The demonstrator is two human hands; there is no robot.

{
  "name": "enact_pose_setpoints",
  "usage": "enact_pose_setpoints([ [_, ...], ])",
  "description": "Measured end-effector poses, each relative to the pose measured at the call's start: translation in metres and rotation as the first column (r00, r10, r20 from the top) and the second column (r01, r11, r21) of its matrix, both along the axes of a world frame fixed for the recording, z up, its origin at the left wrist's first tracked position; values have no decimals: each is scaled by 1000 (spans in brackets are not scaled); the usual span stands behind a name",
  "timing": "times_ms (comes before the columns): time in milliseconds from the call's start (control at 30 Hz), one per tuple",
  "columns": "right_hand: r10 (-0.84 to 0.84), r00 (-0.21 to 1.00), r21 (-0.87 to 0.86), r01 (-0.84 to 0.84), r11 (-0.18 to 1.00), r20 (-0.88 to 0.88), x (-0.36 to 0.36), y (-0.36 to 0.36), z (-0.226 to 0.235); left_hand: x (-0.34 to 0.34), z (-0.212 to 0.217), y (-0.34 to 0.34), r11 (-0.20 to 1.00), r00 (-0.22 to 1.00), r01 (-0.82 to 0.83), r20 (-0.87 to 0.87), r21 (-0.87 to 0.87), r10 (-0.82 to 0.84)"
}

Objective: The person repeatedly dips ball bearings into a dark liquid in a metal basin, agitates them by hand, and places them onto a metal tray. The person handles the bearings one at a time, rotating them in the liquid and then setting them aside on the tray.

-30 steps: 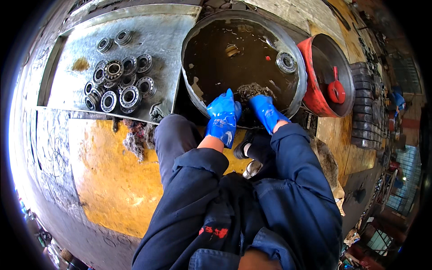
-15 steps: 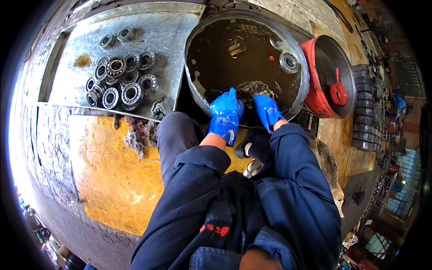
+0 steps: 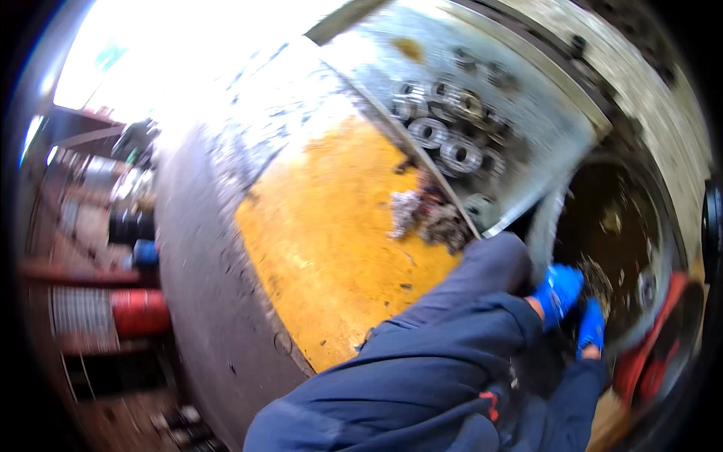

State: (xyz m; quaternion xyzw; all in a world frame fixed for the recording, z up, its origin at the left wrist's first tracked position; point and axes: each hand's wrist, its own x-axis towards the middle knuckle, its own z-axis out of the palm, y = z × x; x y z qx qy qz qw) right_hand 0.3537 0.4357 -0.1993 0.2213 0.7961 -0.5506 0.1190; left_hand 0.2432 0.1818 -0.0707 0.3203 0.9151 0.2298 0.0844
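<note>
A round metal tub (image 3: 544, 230) of murky brown liquid stands at the right, tilted in the blurred picture. My left hand (image 3: 559, 292), in a wet blue glove, is at the tub's near rim. Close beside it is my right hand (image 3: 592, 325), gloved alike. A tangled, greyish-brown fibrous clump (image 3: 597, 282) lies in the liquid at the fingertips; whether either hand grips it cannot be made out. Motion smears the fingers of both hands. Farther into the tub, a yellowish metal piece (image 3: 611, 220) shows in the liquid, and a ring-shaped bearing (image 3: 646, 289) sits by the far wall.
Several bearings (image 3: 461, 154) lie grouped on a metal tray (image 3: 542, 128) left of the tub. Dirty rags (image 3: 443, 226) lie at the tray's edge on a yellow board (image 3: 339, 248). A red basin (image 3: 636, 369) stands right of the tub. Shelving with a red drum (image 3: 141, 313) is far left.
The whole view has swung toward the left and tilted, so the tub and hands now appear at the right. Both hands stay at the tub's near side.
</note>
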Motion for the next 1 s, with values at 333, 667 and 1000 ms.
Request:
enact_pose_setpoints([
  [333, 59, 967, -281, 14, 960, 248, 1, 14, 19, -3, -34, 46, 998, 962, -26, 271, -58, 41],
  [667, -100, 958, -525, 234, 819, 270, -13, 9, 9, -10, -35, 40, 998, 962, -67, 264, -22, 70],
  [1000, 155, 981, -344, -106, 933, 118, 1, 33, 3, -7, -34, 41, 998, 963, -65, 260, -11, 65],
])
